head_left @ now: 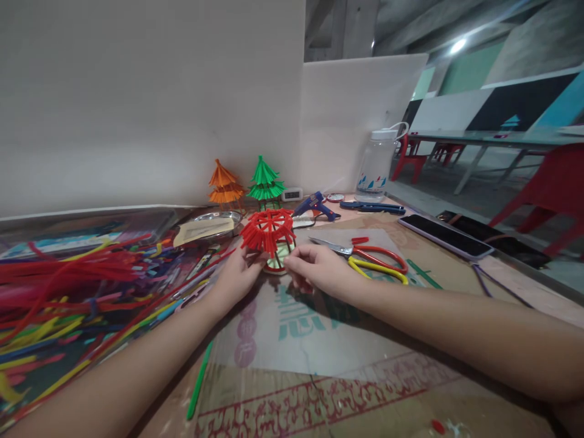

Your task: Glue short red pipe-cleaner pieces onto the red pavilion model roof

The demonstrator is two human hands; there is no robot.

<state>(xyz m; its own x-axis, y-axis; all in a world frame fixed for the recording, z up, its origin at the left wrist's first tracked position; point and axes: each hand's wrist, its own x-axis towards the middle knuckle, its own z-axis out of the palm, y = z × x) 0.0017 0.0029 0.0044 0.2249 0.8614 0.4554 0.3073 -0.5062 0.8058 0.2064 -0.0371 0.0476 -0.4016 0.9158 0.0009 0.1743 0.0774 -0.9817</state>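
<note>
Red model (269, 230) held by the left hand (241, 269)
Whether anything is pinched by the right hand (317, 267) cannot be told; beyond the left, a dish (238, 218) is partly covered by paper (203, 230).

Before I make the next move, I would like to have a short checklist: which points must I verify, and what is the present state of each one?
1. Red-roofed pavilion model upright: ok.
2. Left hand gripping it firmly: cannot tell; it is at the left side, partly hidden.
3. Right hand touching it: cannot tell; the fingertips are close to the right side.
4. Scissors well away from that hand: not ok; they lie just beyond it.
5. Glue gun apart from both hands: ok; it lies farther back.
</note>
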